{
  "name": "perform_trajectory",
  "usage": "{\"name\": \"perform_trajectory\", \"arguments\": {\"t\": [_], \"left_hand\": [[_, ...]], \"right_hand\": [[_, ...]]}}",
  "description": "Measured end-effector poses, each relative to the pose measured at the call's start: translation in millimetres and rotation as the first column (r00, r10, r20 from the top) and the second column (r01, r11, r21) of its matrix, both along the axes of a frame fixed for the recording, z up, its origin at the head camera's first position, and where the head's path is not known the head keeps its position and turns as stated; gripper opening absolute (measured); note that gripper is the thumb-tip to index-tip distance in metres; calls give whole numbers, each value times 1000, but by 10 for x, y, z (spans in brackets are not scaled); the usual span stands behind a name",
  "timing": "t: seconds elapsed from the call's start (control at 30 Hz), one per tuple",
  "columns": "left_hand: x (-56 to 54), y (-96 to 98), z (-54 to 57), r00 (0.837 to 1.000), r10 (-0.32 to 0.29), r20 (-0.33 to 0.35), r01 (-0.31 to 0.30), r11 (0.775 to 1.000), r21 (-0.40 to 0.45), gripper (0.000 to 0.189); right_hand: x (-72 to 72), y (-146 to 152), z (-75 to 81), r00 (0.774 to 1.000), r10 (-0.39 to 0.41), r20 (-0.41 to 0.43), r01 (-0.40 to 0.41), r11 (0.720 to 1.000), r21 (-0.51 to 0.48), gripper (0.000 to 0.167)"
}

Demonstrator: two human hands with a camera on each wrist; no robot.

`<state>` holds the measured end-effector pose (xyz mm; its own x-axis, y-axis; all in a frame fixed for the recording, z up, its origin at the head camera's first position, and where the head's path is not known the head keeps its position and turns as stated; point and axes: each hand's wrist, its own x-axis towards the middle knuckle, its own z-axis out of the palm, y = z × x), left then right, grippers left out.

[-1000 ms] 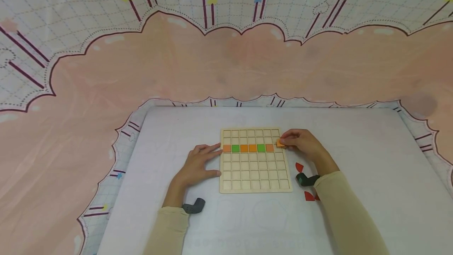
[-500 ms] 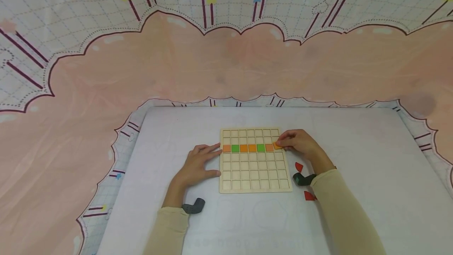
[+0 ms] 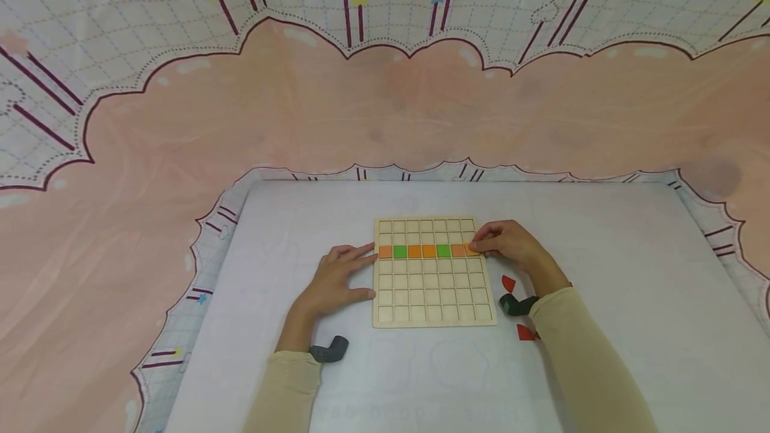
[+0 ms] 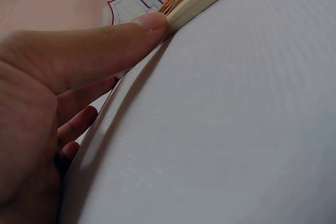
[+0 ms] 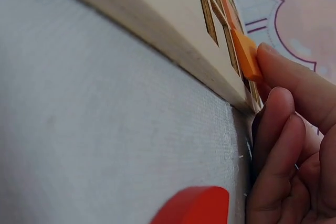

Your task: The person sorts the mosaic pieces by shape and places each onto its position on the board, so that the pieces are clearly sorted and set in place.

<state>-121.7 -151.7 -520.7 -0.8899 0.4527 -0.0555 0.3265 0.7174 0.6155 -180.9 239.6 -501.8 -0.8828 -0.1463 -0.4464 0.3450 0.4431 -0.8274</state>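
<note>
A light wooden grid board [image 3: 430, 286] lies on the white table. One row near its upper part holds square tiles in salmon, green [image 3: 400, 252] and orange [image 3: 429, 252]. At the right end of that row my right hand [image 3: 511, 244] pinches an orange tile [image 5: 245, 55] between thumb and finger; in the right wrist view the tile is tilted, one edge at the last cell. My left hand [image 3: 338, 280] is spread at the board's left side. Its thumb [image 4: 149, 22] touches the board's edge, and its fingers look straight.
Red wedge-shaped pieces [image 3: 508, 283] lie on the table right of the board, one partly hidden by the right sleeve [image 3: 586, 353]. A red piece [image 5: 197, 205] shows close up in the right wrist view. A patterned cloth [image 3: 385, 119] surrounds the white table [image 3: 289, 219].
My right hand has moved slightly left, bringing the orange tile from the board's right rim to the last cell of the row. My left hand has stayed still.
</note>
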Motion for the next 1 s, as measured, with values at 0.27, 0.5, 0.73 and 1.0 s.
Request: {"name": "perform_trajectory", "arguments": {"t": [0.27, 0.5, 0.73, 1.0], "left_hand": [[0, 0, -15, 1000, 4, 4, -4, 1000, -3, 76], [-1, 7, 2, 1000, 3, 7, -3, 1000, 1, 76], [-8, -2, -16, 1000, 0, 0, 0, 1000, -8, 77], [-10, -5, -21, 1000, -1, -2, 1, 1000, -5, 77]], "right_hand": [[-6, 6, -11, 1000, 6, 4, -7, 999, 37, 27], [-3, 14, -6, 1000, 20, -7, -20, 999, 27, 28], [-24, 29, -44, 1000, 21, -12, -21, 1000, 16, 26], [-22, 35, -19, 997, 72, -6, -71, 997, 25, 32]]}}
